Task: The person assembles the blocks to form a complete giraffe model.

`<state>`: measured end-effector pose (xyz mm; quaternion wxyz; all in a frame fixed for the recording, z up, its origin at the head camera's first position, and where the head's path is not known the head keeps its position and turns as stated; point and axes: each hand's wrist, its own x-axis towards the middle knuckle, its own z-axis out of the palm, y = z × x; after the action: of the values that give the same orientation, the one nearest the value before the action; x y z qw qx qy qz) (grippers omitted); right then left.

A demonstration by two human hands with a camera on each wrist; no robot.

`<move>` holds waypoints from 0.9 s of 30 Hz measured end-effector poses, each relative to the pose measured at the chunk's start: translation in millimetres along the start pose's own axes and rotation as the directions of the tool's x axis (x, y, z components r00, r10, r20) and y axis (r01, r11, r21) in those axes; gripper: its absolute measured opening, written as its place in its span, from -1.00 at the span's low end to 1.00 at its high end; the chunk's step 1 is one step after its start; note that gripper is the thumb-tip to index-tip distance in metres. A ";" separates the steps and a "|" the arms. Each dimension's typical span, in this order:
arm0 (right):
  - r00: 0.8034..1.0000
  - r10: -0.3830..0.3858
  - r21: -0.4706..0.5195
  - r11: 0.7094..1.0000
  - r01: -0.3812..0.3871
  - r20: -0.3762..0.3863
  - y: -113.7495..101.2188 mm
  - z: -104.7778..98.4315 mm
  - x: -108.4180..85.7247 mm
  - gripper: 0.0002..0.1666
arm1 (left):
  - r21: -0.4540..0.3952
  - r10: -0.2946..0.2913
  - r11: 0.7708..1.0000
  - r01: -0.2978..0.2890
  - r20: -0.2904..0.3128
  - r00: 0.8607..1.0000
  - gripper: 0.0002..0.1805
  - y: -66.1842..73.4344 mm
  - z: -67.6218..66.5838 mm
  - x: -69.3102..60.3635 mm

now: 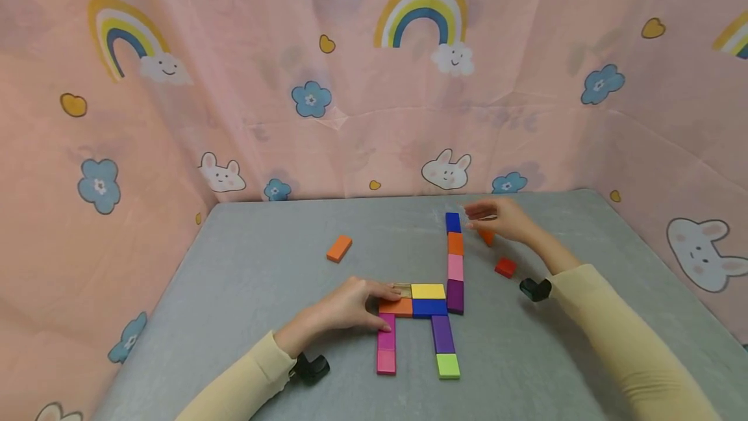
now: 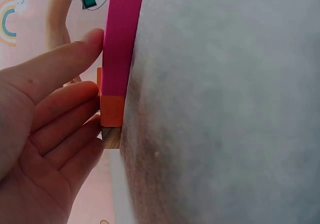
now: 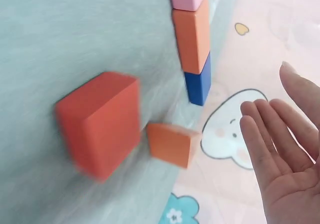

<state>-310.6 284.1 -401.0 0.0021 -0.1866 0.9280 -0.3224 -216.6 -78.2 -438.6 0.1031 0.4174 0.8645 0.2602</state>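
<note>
Flat coloured blocks lie joined in a figure on the grey table. My left hand [image 1: 346, 305] rests at its left end, thumb touching a magenta block [image 2: 119, 44], fingertips by an orange block [image 1: 400, 308] and a bare wooden block [image 1: 404, 290]. Beside these lie a yellow block [image 1: 428, 291] and a blue block [image 1: 429, 307]. A purple block [image 1: 443, 334] and a lime block [image 1: 448, 366] run down on the right. My right hand [image 1: 504, 218] holds nothing, its fingers extended near the blue block [image 1: 452, 222] topping a column of orange, pink and dark purple blocks.
Right of the column lie a red block [image 1: 505, 267] and an orange block [image 3: 172, 145], partly hidden by my right hand in the head view. A loose orange block [image 1: 339, 249] lies at the back left. A pink patterned curtain [image 1: 362, 141] hangs behind the table [image 1: 263, 278].
</note>
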 end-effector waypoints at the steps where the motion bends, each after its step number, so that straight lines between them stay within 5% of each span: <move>1: 1.000 -0.016 -0.005 1.000 0.016 -0.003 0.4 -1.3 -5.1 -0.49 | -0.002 -0.001 1.000 0.001 0.001 1.000 -0.42 0.1 -0.1 0.0; 14: 0.999 0.002 0.001 1.000 -0.002 -0.036 21.6 -6.2 -69.6 -0.47 | 0.010 -0.014 1.000 0.014 0.011 1.000 -0.43 3.5 -1.7 -0.3; 27: 0.999 0.032 -0.082 0.996 -0.034 -0.031 36.4 2.4 -93.2 -0.42 | 0.011 -0.013 1.000 0.013 0.008 1.000 -0.43 3.2 -1.4 -0.4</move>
<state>-236.1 341.3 -435.6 -0.0143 -0.1664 0.9434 -0.2865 -214.7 -77.4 -435.7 0.1060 0.4134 0.8682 0.2531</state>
